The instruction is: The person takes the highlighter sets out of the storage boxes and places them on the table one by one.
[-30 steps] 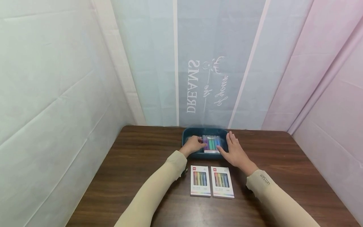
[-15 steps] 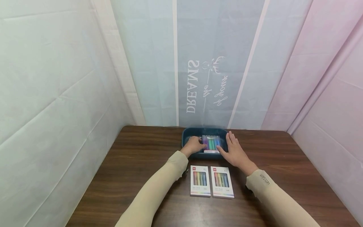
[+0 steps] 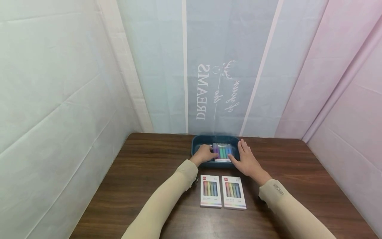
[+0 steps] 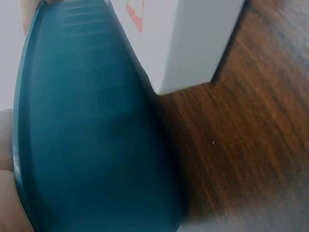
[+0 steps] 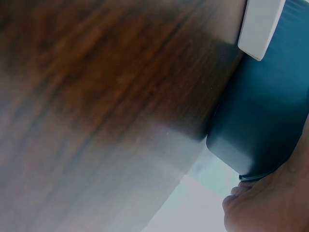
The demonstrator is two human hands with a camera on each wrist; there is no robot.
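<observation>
Right now my left hand (image 3: 204, 153) seems curled on the clear pack of coloured markers (image 3: 222, 151) inside the dark teal plastic tray (image 3: 197, 143); my flat right hand (image 3: 246, 160) flanks it, its long axis pointing away.

Pastel cloth walls (image 3: 59, 83), brown table (image 3: 143, 186)
</observation>
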